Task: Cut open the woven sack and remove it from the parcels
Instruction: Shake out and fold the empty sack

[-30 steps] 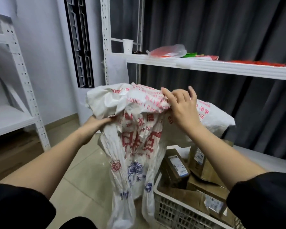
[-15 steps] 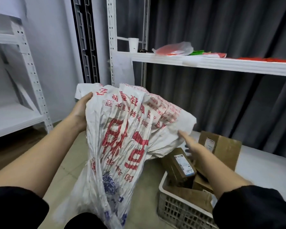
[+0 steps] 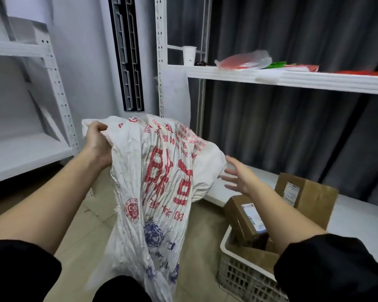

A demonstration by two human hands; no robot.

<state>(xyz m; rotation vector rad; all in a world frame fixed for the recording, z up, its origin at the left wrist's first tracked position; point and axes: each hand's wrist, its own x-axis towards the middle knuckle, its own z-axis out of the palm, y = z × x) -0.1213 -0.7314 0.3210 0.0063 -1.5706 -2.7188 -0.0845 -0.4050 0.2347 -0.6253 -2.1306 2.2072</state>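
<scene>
Sack's off the parcels: woven sack [image 3: 162,192], crinkled white weave with red and blue print, hangs limp and empty over the tiled floor, left hand [image 3: 97,144] clenched on its top edge. Right hand [image 3: 238,178] has just let go, fingers now spread and holding nothing just beside the sack, so removal looks done and only stowing remains. Brown cardboard parcels [image 3: 247,216] sit in the white lattice crate [image 3: 244,277], right of the sack; steel shelf [image 3: 292,80] and dark pleated curtain behind.

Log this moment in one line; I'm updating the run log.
left hand: grips sack | right hand: open, beside sack | parcels: in crate
</scene>
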